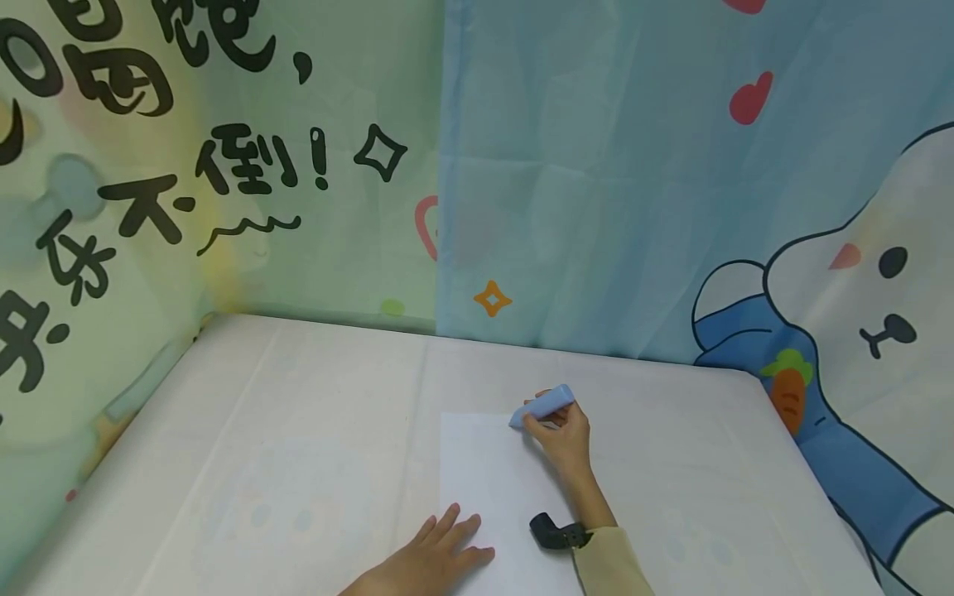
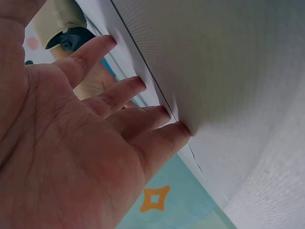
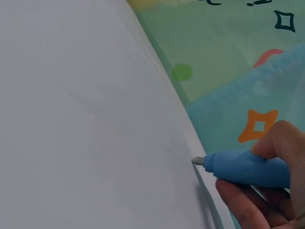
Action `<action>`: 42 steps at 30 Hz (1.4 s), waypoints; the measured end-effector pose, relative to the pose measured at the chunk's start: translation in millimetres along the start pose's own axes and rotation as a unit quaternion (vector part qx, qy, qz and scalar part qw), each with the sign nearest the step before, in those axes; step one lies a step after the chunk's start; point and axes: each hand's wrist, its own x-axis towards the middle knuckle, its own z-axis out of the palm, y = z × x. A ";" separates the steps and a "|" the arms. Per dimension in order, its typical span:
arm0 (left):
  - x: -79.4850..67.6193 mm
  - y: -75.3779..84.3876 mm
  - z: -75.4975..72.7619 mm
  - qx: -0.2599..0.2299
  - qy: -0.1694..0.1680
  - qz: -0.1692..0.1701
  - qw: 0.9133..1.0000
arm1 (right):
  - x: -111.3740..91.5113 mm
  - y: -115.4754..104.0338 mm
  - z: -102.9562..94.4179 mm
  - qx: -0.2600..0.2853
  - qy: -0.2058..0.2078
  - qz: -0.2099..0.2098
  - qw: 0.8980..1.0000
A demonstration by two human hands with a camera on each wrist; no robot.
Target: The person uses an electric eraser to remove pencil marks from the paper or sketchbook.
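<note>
A sheet of white paper (image 1: pixel 480 463) lies on the white-covered table. My right hand (image 1: pixel 562 434) pinches a thick blue pen-shaped tool (image 1: pixel 547 403) between thumb and fingers, over the far right part of the sheet. In the right wrist view a small metal tip (image 3: pixel 198 161) sticks out from the tool's blue body, right at the paper's far edge. Lower down, my left hand (image 1: pixel 440 559) rests with fingers spread across the sheet's left side. The left wrist view shows its fingertips (image 2: pixel 183 129) against the white surface.
The white tabletop (image 1: pixel 320 430) stretches out on both sides of the paper. Behind it hang printed curtains (image 1: pixel 566 207), green and blue. A black strap with a camera (image 1: pixel 555 532) sits on the right wrist, beside a beige sleeve (image 1: pixel 611 563).
</note>
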 end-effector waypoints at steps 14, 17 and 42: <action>-0.4 0.2 -0.3 0.006 0.006 0.006 1.000 | -0.6 -0.4 2.3 0.009 -0.016 0.012 1.000; -0.2 0.4 -0.6 0.004 0.001 0.003 1.000 | -0.5 -0.8 2.9 0.000 -0.017 0.011 1.000; -0.4 1.1 -2.0 -0.001 0.003 -0.001 1.000 | 5.8 32.0 2.4 0.016 0.014 -0.019 1.000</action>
